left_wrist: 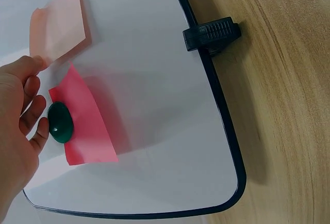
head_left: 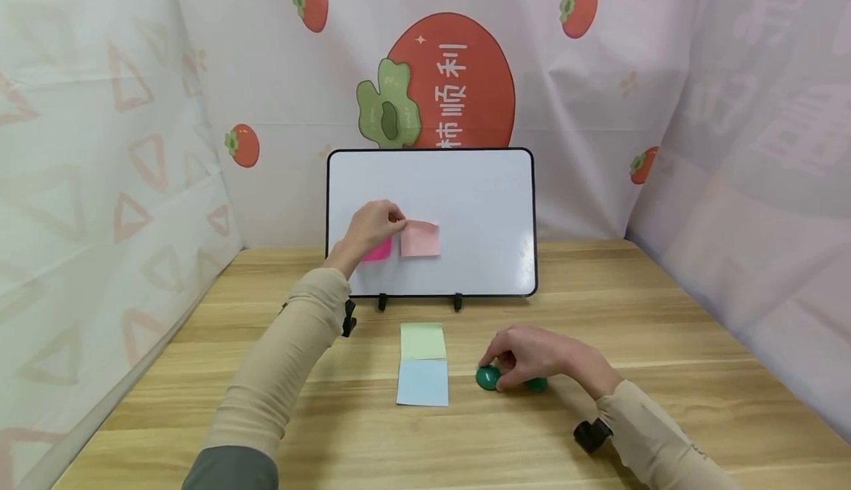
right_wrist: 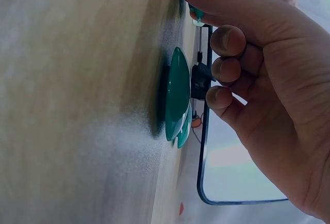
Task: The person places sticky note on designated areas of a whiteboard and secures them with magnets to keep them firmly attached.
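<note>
From the head camera the left hand (head_left: 369,228) reaches up to the whiteboard (head_left: 479,202), its fingertips pinching the corner of the pale pink note (head_left: 420,239), while most of the hot pink note (head_left: 379,250) hides behind it. The left wrist view shows what the head view cannot — a green magnet (left_wrist: 60,122) pinning that hot pink note to the board, right beside the fingers. On the table (head_left: 665,312) the right hand (head_left: 541,357) curls over green magnets (head_left: 488,378); the head view shows two there, and the right wrist view shows the thumb pressing on one, but a firm grasp cannot be told. Notes counted — two on the board, plus a yellow-green note (head_left: 422,341) and a blue note (head_left: 423,382) lying touching on the table.
</note>
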Demonstrator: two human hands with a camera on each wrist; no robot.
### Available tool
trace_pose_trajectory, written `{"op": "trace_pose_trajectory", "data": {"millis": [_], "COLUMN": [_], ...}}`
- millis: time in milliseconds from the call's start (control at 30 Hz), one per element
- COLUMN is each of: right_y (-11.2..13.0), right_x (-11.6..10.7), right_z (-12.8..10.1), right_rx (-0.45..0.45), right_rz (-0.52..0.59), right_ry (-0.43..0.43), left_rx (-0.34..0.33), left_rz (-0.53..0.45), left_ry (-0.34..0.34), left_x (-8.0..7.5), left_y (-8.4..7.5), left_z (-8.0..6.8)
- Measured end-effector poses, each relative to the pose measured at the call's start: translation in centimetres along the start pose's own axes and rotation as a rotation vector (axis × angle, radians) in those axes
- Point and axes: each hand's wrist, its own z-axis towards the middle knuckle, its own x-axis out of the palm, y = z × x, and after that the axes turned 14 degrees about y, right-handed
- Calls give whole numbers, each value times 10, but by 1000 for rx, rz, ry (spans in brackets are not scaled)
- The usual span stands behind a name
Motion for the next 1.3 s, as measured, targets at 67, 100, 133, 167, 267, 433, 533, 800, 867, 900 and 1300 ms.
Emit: {"op": "trace_pose_trajectory", "data": {"millis": [67,100,133,167,267,433,533,800,867,900,1300], "right_y": [1,1,2,2,2,2,3,9,10,10,2], "right_x": [0,0,-1,-2,-4,-9,-15,-46,-55,-59,-84], "right_z": [1,2,2,3,4,10,16,32,36,38,64], "right_rx": [-3,-3,0,3,4,-28,-44,-86,-80,-73,-26], "right_rz": [-4,-3,-3,-1,-2,-15,-37,-197,-214,-218,-309], "right_ry": [-1,-1,-1,1,-1,-20,-30,-140,-169,-182,-361], "left_rx": [-2,-3,-5,-7,-7,-1,2,-8,-5,-4,0], "left_rz": [16,22,29,34,45,63,76,78,81,81,92], "left_ry": [-6,-9,-11,-12,-10,-15,-25,-38,-42,-42,-51], "left_x": [1,1,1,1,1,2,3,3,3,3,3], "left_y": [1,1,1,1,2,5,7,8,8,8,3], "left_z": [-1,-1,-1,-1,0,0,-1,-3,-3,-3,0]}}
